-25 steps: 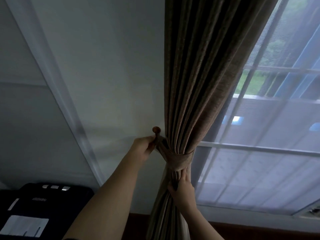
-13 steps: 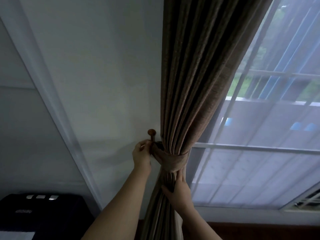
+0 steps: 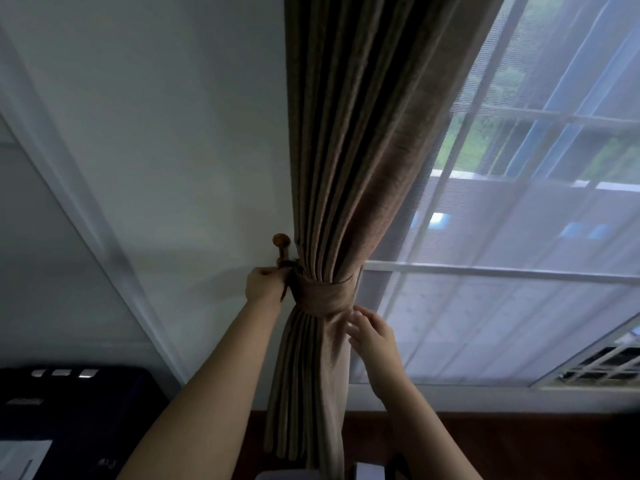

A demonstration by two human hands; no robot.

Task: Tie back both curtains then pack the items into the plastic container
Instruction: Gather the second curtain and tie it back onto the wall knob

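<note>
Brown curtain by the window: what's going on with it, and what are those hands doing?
A person is tying back the brown pleated curtain. A matching brown fabric band is wrapped round its gathered middle. The left hand pinches the band's end at the small wooden wall hook, apparently looping it on. The right hand, fingers loosely spread, is at the curtain's edge just below the band; whether it touches is unclear.
</note>
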